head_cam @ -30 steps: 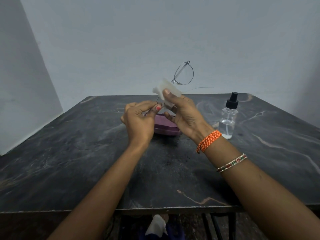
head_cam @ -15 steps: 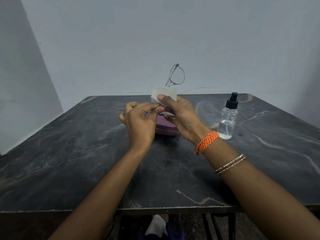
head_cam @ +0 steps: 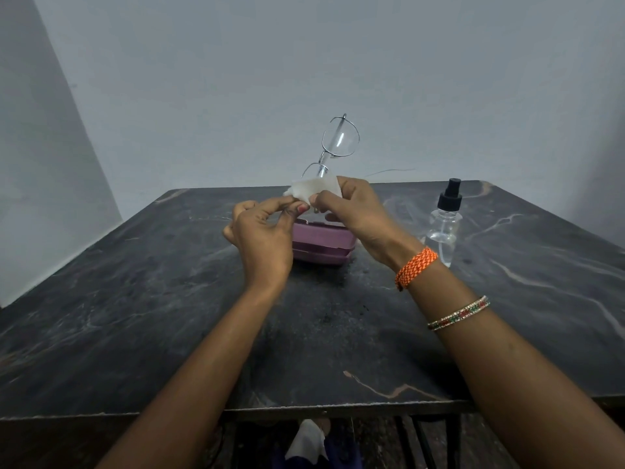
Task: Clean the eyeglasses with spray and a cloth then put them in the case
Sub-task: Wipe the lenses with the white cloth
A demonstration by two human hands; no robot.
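Observation:
Thin metal-framed eyeglasses (head_cam: 340, 138) stand on end above the table, one lens high and the other hidden behind a white cloth (head_cam: 316, 189). My left hand (head_cam: 262, 236) pinches the lower part of the frame near the cloth. My right hand (head_cam: 355, 211) pinches the cloth around the lower lens. A purple glasses case (head_cam: 323, 243) lies shut on the dark marble table (head_cam: 135, 299), right behind both hands. The clear spray bottle (head_cam: 444, 225) with a black nozzle stands to the right of my right hand.
Grey walls rise close behind and to the left of the table. The table's front edge (head_cam: 304, 409) runs just below my forearms, with a metal frame and some white fabric (head_cam: 306, 441) underneath.
The glasses have turned, so the upper lens now faces me more squarely. The cloth has shifted lower and flatter over the lower lens. Both hands stay in about the same place.

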